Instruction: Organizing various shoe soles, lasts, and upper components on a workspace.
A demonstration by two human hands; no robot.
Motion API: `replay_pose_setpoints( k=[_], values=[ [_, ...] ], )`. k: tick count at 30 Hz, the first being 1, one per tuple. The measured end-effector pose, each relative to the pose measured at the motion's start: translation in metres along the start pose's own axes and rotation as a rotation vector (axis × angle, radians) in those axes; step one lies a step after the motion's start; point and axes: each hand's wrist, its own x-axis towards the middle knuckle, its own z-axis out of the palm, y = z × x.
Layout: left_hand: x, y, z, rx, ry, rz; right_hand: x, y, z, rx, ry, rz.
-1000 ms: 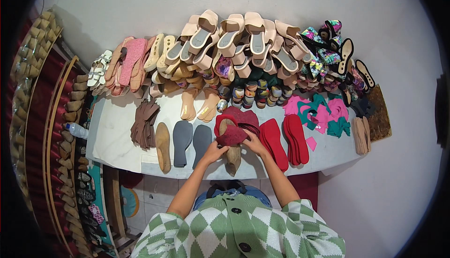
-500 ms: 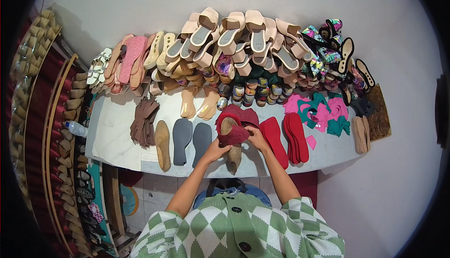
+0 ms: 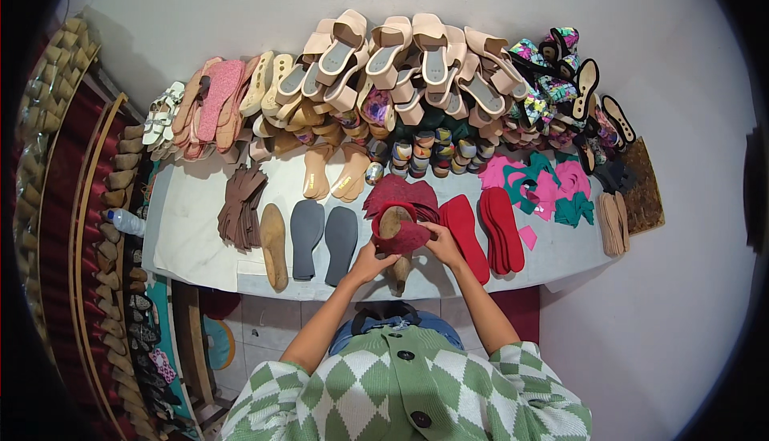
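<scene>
Between my hands, above the table's near edge, is a dark red shoe upper (image 3: 404,238) looped around a wooden shoe last (image 3: 400,277). My left hand (image 3: 372,263) grips the upper's left side, its thumb toward the last. On the other side my right hand (image 3: 441,243) pinches the upper's right edge. Part of the last shows inside the loop, and its narrow end points down toward me. Just beyond lies a fanned stack of dark red upper pieces (image 3: 416,190). Grey insoles (image 3: 342,241) lie left of my hands, and red insoles (image 3: 462,237) to the right.
Another wooden last (image 3: 274,249) and brown strips (image 3: 244,209) lie on the left of the table (image 3: 188,233). Pink and teal scraps (image 3: 545,185) and beige insoles (image 3: 614,223) are at right. Heeled sandals (image 3: 388,48) are piled along the wall. A rack of lasts (image 3: 120,181) stands left.
The upper has turned on the last and now sits as a rounder loop, with less of the last showing below it. My hands stay on both sides. The whole view has shifted slightly.
</scene>
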Motion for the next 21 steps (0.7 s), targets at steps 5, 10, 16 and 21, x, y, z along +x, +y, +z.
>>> replay_pose_setpoints(
  k=[5, 10, 16, 21],
  values=[
    [0.003, 0.007, -0.001, 0.024, -0.015, -0.033, -0.003, 0.001, 0.002, -0.079, 0.087, 0.018],
    [0.001, 0.006, -0.003, -0.001, -0.058, -0.040, -0.004, 0.003, 0.009, -0.101, 0.097, -0.111],
    [-0.001, -0.007, -0.003, -0.053, -0.084, -0.002, -0.008, -0.001, 0.018, -0.111, 0.103, -0.155],
    [0.002, -0.018, -0.003, -0.003, -0.147, 0.037, -0.009, -0.002, 0.019, -0.092, 0.098, -0.161]
  ],
)
